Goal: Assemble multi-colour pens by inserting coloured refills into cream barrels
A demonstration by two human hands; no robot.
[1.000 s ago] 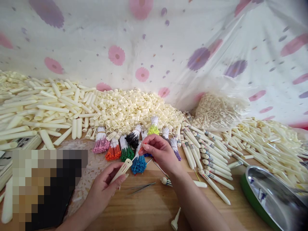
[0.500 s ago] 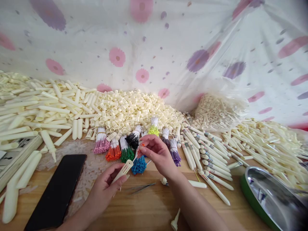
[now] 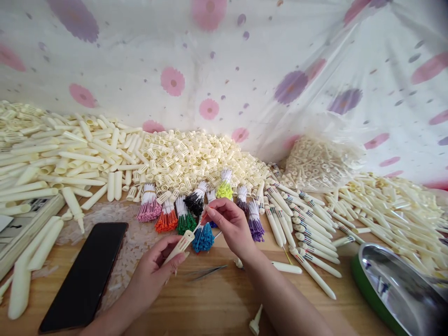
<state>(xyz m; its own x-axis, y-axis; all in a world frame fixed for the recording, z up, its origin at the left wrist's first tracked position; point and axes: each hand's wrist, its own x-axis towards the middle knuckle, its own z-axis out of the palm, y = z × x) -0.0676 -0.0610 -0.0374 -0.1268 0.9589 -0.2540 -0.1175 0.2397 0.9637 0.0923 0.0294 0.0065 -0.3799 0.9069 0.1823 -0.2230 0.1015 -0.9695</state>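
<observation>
Near the slotted tube (image 3: 180, 246), the right hand (image 3: 229, 225) is baring more orange refill tip (image 3: 204, 216) than half a second ago.

Through my remote feed, I observe a bare left hand (image 3: 159, 263) and a bare right hand (image 3: 229, 226). Behind each hand, the left forearm (image 3: 114, 315) and right forearm (image 3: 283, 289) are likewise bare; the right tapers toward the wrist.
</observation>
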